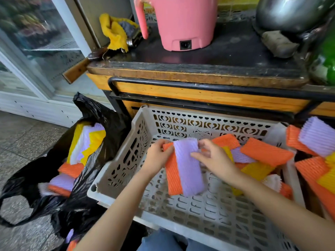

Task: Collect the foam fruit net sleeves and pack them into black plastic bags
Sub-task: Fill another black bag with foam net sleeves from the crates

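Foam sleeves (266, 154), orange, purple & yellow, heaped at rt of grey crate (116, 169); more packed in open black bag (101, 115) on floor at left. Above crate, left hand (159, 156) grips orange sleeve (174, 180) w/ purple sleeve (190, 169) laid on it; rt hand (215, 158) pinches purple sleeve's top edge.
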Demonstrator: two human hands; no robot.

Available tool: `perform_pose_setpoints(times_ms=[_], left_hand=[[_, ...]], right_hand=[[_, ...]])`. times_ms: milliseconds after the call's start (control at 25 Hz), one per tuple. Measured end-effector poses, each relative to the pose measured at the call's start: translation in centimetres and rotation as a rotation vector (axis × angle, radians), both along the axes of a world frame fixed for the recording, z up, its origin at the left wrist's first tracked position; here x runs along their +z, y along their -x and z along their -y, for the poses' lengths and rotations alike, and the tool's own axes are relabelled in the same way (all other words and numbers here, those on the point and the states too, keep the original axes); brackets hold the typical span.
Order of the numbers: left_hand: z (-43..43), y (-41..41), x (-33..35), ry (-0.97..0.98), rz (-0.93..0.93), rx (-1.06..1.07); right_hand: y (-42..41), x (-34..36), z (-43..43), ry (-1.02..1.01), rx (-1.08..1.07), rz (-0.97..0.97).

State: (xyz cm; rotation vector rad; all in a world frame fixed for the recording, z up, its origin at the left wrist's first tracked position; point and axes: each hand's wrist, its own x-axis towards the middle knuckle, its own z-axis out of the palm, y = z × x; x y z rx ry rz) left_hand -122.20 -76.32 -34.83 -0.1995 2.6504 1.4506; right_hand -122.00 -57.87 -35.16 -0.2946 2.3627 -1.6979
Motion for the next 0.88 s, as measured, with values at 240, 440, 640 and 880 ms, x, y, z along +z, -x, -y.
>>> perform_pose_setpoints(times_ms=[240, 440, 640, 880], left_hand=[[-3.3, -3.1, -0.3, -0.569, 0.170, 0.051], [-3.2, -4.0, -0.9, -0.344, 0.076, 0.016], [-3.2, -4.1, -1.0, -0.233, -0.024, 0.092], [-3.0, -3.8, -1.3, -0.218, -0.045, 0.200]], right_hand=[[-1.1, -0.6, 1.1, 0.109, -0.041, 0.137], [-0.1, -1.0, -0.5, -0.023, -0.133, 0.004], [2.3, -5.1, -5.6, -0.777, -0.060, -0.211], [2.0, -6.5, -6.3, -0.880, -0.025, -0.217]])
